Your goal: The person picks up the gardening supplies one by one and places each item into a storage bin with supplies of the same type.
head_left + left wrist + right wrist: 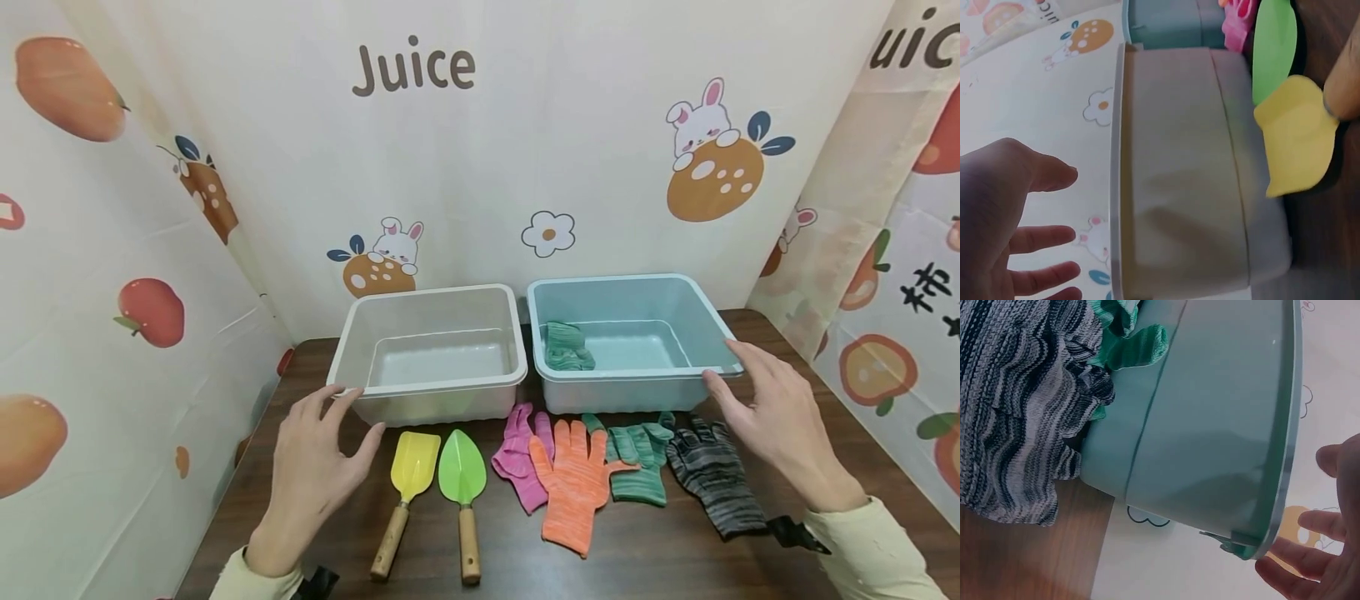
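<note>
Left hand (317, 462): grip was spread apart, clamped on nothing; contact was unclear.
Right hand (782, 433): grip was likewise apart; contact was unclear.
Yellow trowel (412, 473): lay at left hand's 4 o'clock.
White bin (442, 403): stood at left hand's 2 o'clock, long axis 9 to 3; left hand was nearer.
Blue bin (633, 393): stood at right hand's 10 o'clock, same axis; right hand was nearer.

Cream sleeves (873, 550), black wrist straps (799, 534)

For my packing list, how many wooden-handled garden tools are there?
2: a yellow shovel and, at its right, a green trowel, both in front of the beige bin.
</note>
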Demonstrator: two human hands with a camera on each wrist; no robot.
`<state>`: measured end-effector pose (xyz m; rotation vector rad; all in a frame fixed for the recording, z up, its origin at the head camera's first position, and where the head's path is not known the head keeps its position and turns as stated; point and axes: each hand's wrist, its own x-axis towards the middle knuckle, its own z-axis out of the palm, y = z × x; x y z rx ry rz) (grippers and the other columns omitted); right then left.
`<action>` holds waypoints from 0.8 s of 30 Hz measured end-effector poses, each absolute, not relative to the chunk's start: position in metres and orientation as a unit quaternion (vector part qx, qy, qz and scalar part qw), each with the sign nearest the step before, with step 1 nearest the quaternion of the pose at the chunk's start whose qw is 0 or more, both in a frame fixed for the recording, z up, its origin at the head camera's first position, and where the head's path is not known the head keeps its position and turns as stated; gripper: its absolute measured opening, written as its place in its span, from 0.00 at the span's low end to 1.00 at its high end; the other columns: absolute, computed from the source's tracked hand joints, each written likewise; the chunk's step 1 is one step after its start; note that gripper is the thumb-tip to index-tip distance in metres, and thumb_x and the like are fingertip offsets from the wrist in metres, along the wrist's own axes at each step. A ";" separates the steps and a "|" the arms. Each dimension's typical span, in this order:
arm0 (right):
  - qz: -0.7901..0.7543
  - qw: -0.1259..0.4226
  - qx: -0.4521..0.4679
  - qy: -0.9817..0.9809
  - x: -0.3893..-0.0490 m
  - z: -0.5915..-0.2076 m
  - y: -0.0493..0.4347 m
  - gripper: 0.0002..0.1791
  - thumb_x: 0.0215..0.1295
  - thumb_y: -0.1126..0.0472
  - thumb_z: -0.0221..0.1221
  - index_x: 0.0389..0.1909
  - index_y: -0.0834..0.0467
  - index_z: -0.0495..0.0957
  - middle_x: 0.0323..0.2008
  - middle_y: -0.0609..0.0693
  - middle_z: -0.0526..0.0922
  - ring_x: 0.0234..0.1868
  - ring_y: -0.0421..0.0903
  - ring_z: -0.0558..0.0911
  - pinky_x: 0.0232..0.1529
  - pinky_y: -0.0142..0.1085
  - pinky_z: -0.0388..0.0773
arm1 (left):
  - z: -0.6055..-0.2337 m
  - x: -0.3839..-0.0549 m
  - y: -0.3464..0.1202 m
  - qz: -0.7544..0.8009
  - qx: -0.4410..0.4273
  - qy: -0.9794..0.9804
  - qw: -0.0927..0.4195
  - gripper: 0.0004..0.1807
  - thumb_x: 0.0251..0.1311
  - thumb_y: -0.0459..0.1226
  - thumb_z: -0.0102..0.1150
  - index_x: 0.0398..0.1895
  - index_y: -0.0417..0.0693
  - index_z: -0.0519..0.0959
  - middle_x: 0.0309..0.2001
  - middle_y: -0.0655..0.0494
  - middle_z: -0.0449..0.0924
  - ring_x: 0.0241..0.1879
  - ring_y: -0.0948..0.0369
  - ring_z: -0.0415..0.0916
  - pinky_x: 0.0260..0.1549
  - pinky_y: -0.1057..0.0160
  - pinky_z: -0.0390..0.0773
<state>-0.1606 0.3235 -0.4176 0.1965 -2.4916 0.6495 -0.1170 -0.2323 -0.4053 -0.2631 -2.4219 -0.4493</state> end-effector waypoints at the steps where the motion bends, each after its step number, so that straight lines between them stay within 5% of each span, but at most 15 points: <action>1: 0.242 0.281 0.070 -0.926 -0.161 -0.419 0.324 0.34 0.72 0.52 0.66 0.72 0.66 0.73 0.67 0.74 0.76 0.64 0.75 0.74 0.61 0.77 0.64 | -0.406 -0.117 -0.230 -0.175 -0.104 -0.923 0.327 0.27 0.52 0.44 0.78 0.54 0.43 0.87 0.55 0.40 0.83 0.56 0.36 0.79 0.50 0.33 0.77; 11: 0.260 0.298 0.055 -0.917 -0.164 -0.425 0.326 0.26 0.71 0.54 0.68 0.59 0.68 0.80 0.60 0.74 0.79 0.60 0.74 0.75 0.60 0.74 0.64 | -0.423 -0.120 -0.203 -0.182 -0.171 -0.909 0.334 0.19 0.54 0.43 0.77 0.49 0.46 0.89 0.46 0.50 0.87 0.48 0.49 0.84 0.38 0.47 0.86; 17: 0.255 0.333 0.078 -0.904 -0.166 -0.432 0.325 0.18 0.64 0.59 0.73 0.47 0.69 0.85 0.57 0.71 0.81 0.58 0.73 0.76 0.58 0.74 0.65 | -0.432 -0.123 -0.185 -0.173 -0.195 -0.917 0.303 0.19 0.55 0.45 0.77 0.49 0.49 0.89 0.44 0.56 0.89 0.45 0.55 0.86 0.36 0.53 0.87; 24: 0.245 0.354 0.088 -0.898 -0.167 -0.435 0.326 0.18 0.58 0.63 0.76 0.45 0.69 0.85 0.54 0.71 0.82 0.56 0.71 0.78 0.56 0.73 0.67 | -0.439 -0.126 -0.164 -0.161 -0.218 -0.926 0.263 0.19 0.55 0.47 0.78 0.49 0.53 0.89 0.43 0.60 0.89 0.44 0.58 0.86 0.37 0.56 0.86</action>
